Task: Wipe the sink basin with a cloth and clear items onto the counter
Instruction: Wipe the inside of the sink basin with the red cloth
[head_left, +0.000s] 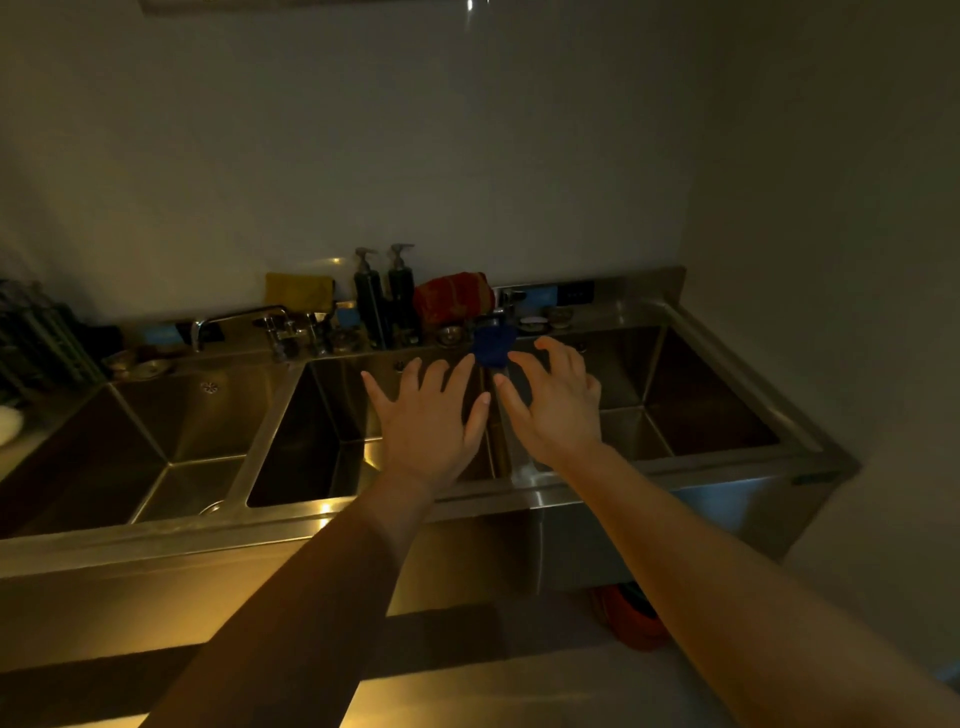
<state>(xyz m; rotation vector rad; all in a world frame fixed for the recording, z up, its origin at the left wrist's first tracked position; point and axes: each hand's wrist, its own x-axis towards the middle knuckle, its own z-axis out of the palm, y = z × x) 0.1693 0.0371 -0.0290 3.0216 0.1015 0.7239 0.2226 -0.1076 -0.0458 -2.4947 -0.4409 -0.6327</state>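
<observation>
With the left hand (426, 421) and right hand (558, 410) both empty, fingers spread above the sink (156, 538), the reach should close on the blue cloth (493, 345) — bunched on the back ledge just beyond them — gathering it whole, clear of the pump bottles (371, 304).

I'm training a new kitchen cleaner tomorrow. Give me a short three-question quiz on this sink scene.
1. True or false: the left hand and the right hand both hold nothing.
2. How many basins has the sink? A two, B three, C four.
3. Fill in: ___ pump bottles stand at the sink's back edge.
Key: 1 true; 2 B; 3 two.
</observation>
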